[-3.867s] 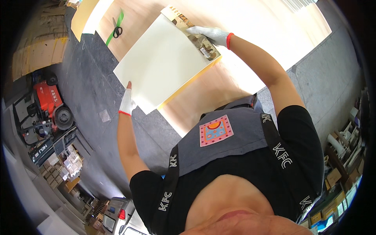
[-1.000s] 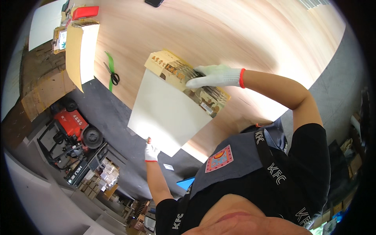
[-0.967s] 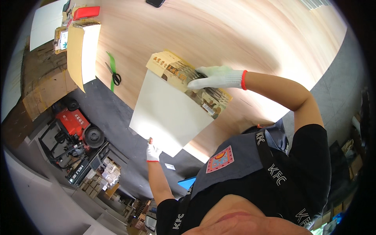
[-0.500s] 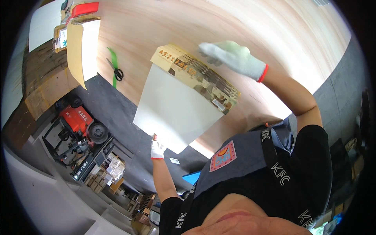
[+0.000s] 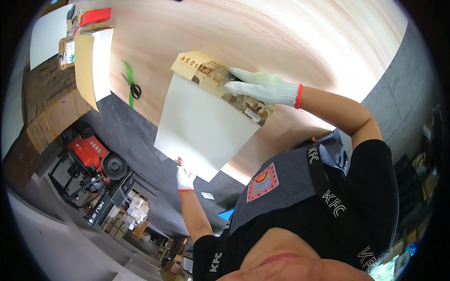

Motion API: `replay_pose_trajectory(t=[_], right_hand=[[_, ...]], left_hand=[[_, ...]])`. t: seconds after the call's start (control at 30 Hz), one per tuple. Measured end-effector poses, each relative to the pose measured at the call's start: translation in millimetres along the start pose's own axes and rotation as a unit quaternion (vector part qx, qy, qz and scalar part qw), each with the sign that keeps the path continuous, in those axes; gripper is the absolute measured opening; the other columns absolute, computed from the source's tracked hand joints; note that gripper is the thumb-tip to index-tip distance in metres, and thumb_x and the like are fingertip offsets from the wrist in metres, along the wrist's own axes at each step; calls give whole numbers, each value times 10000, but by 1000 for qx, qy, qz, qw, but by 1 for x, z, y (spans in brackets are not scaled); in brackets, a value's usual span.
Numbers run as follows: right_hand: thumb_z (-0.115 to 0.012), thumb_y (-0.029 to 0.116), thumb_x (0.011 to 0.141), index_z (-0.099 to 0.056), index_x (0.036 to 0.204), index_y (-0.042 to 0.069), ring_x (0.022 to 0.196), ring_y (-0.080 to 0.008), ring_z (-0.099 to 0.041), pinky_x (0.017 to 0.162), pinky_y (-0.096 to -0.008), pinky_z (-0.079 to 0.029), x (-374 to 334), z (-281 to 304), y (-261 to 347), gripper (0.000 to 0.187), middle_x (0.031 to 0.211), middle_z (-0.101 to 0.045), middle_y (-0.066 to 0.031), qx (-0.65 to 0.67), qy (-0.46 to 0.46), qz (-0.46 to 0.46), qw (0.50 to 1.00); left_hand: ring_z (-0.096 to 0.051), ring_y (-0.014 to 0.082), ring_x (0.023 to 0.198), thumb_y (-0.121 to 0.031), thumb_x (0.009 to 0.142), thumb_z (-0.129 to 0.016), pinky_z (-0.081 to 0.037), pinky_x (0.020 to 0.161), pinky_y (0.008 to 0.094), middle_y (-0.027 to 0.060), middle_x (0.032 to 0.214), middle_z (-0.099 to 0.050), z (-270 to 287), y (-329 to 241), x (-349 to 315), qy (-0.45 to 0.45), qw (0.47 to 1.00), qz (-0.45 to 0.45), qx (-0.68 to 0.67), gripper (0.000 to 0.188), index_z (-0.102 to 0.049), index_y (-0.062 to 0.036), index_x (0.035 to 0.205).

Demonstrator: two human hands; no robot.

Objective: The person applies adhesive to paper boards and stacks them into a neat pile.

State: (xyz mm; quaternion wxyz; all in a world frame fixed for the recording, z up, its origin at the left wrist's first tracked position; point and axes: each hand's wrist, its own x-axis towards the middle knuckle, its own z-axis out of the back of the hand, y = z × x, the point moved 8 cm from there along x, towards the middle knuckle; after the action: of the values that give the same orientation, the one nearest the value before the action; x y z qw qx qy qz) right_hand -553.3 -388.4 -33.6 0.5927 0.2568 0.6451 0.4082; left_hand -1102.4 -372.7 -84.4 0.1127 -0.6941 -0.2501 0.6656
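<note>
A large white sheet tilts over the table's near edge, blank on the side facing me. Along its far edge runs a printed card stack in beige and brown with pictures and lettering. My left hand, in a white glove with a red cuff, pinches the sheet's near edge, thumb on top and the other fingers mostly hidden beneath. On the printed part lies my right hand, gloved alike, its fingers stretched out and flat. Whether the sheet and printed part are one piece, I cannot tell.
Black-handled scissors and a green strip lie on the wooden table at left. Beyond them are cream and white boards, a red object and cardboard boxes. A red forklift stands on the grey floor.
My right hand has come down from above the table onto the printed part, its fingers now lying across it. The left hand keeps its grip; the whole view has shifted slightly.
</note>
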Motion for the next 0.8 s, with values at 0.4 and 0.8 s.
replay_pose_trajectory(t=[0.4,0.8], right_hand=[[-496,760,852,-211,1595,61,1344,-319,-517,1082,-361,-428,-5,-24,-4,1060,1508,-473,-202,-2,-36,-19,999],[-575,762,798,-259,1579,45,1296,-292,-556,1061,-346,-438,-6,-24,3,1107,1439,-533,-214,-54,-33,-29,998]], left_hand=[[-604,114,734,-510,970,-619,-518,618,262,-17,883,-634,-52,6,-18,24,1000,3,12,426,-614,-110,1117],[-623,124,884,-530,988,-572,-541,794,294,0,1015,-673,-28,15,22,394,901,175,-40,504,-605,-96,1240]])
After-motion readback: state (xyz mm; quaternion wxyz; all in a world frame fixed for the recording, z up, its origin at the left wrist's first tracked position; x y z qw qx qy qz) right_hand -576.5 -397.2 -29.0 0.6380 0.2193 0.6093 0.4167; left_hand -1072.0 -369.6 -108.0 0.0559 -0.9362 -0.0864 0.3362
